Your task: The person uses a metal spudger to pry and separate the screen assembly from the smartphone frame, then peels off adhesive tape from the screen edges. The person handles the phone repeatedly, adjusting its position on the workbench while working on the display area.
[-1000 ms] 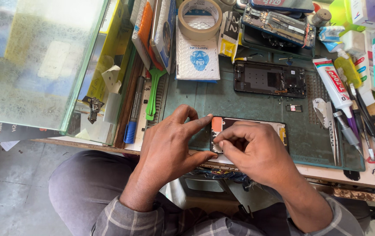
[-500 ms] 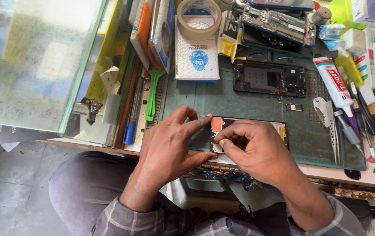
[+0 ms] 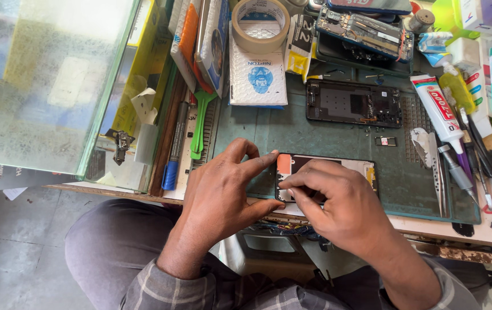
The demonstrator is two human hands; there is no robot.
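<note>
Holding unchanged: left hand [image 3: 220, 192] fingers clamped on opened phone [image 3: 326, 169] | right hand [image 3: 337, 204] fingertips pinched together, still on it

Bench's looking pretty cluttered from where I'm watching: a roll of tape [image 3: 260, 24] is sitting on a white bubble mailer [image 3: 257, 77], a gutted dark phone frame [image 3: 354, 103] is lying on the green mat [image 3: 314, 135], a glue tube [image 3: 438, 109] and tweezers [image 3: 436, 172] are crowding the right, and a glass pane [image 3: 45, 80] is leaning at left.
</note>
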